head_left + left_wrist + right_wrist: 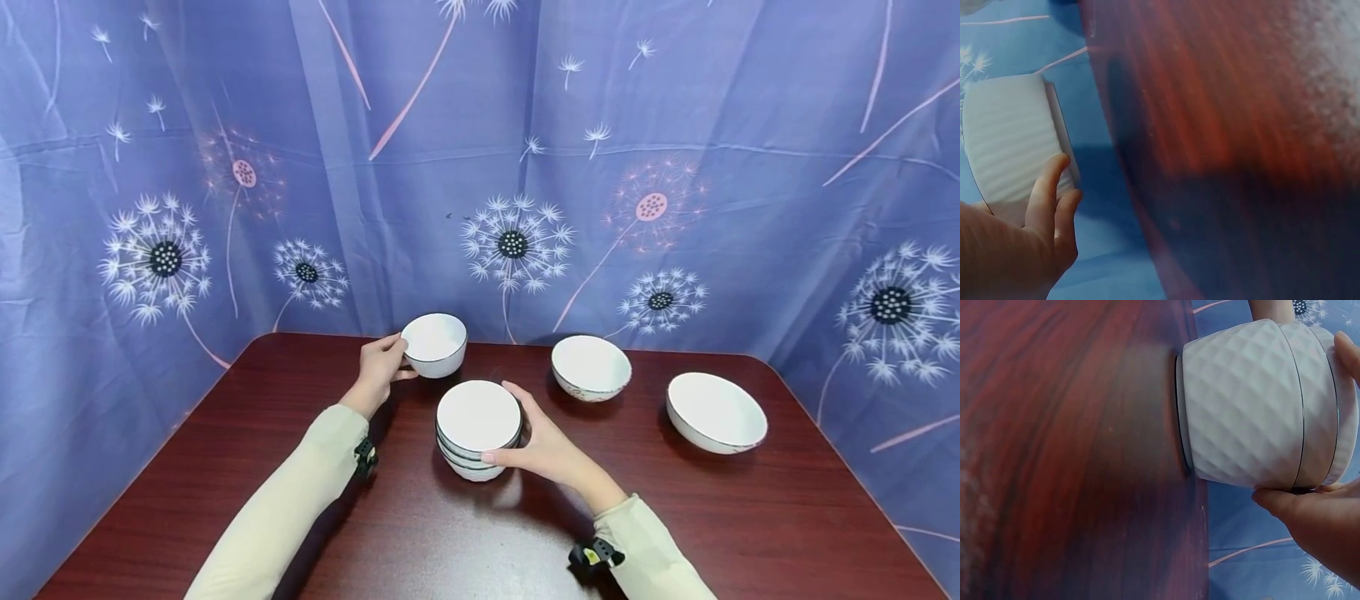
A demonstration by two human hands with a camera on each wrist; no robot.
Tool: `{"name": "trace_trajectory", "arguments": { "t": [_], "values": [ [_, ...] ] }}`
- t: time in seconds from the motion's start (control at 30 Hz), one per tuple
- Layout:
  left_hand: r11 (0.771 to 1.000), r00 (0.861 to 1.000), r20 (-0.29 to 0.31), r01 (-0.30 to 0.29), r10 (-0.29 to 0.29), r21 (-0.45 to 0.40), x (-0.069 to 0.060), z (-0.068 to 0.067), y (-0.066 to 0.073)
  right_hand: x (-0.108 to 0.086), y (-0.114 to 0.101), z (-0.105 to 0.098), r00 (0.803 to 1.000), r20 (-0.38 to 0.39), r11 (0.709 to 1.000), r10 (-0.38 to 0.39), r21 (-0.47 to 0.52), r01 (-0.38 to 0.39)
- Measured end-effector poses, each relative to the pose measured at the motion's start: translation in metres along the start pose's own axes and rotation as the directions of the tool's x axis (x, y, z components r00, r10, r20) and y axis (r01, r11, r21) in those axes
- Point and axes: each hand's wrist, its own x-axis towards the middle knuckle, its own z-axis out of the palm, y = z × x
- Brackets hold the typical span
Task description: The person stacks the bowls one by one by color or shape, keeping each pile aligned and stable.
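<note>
The right grip (549,450) holds a stack of nested white bowls (478,417) at the centre of the frame, thumb at the near side; the left grip (379,368) pinches a ribbed white bowl (435,340) by its edge, just above and left of the stack. Keeping both level, with light, even pressure, should stop the rims from knocking; the stack is the nearest obstacle. At right on the bench (225,483), apart from both hands, sit a floral-sided bowl (591,367) and a wide shallow bowl (716,412), before a dandelion-print curtain (420,208).
</note>
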Motion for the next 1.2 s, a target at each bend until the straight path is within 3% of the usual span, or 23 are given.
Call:
{"name": "trace_trajectory", "arguments": {
  "t": [0.53,1.2],
  "values": [
    [0.998,0.997,0.033,-0.067,0.066,0.013,-0.017,0.006,0.029,0.0,-0.005,0.002,1.0,-0.013,1.0,-0.005,0.009,0.005],
    [0.989,0.977,0.158,-0.148,0.142,0.026,-0.051,0.018,0.044,-0.001,-0.004,0.001,0.999,-0.002,0.999,-0.032,0.007,0.032]
  ]
}}
